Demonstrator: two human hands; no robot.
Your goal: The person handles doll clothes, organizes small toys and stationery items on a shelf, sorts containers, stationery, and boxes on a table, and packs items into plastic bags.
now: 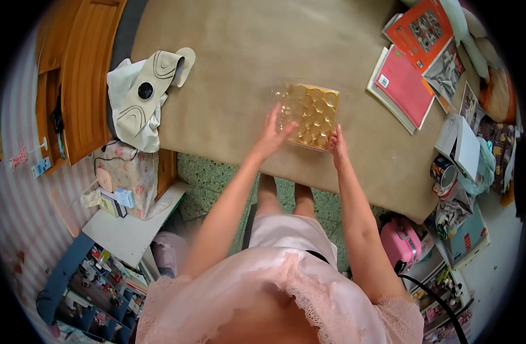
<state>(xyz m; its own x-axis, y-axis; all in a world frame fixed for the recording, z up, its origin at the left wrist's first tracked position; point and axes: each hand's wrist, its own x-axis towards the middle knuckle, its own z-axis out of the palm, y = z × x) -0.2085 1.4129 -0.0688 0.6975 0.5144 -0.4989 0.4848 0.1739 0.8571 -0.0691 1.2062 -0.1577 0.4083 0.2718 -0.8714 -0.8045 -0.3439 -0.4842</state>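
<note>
A shallow box with a gold tray [314,112] of round hollows lies on the beige bed-like surface. Its clear plastic lid [281,92] extends to the left side of the tray and is hard to make out. My left hand [273,136] is over the lid's near part, thumb and fingers apart; whether it presses on the plastic I cannot tell. At the tray's near right corner, my right hand [338,144] has its fingers closed on the edge. The hollows look gold and shiny; whether anything sits in them is unclear.
The beige surface [217,114] spreads around the box. White cloth [125,92] with a patterned band lies left, beside a wooden cabinet [91,80]. A pink folder [403,86] and an orange book [426,31] lie right. Below stands a pink case [400,243].
</note>
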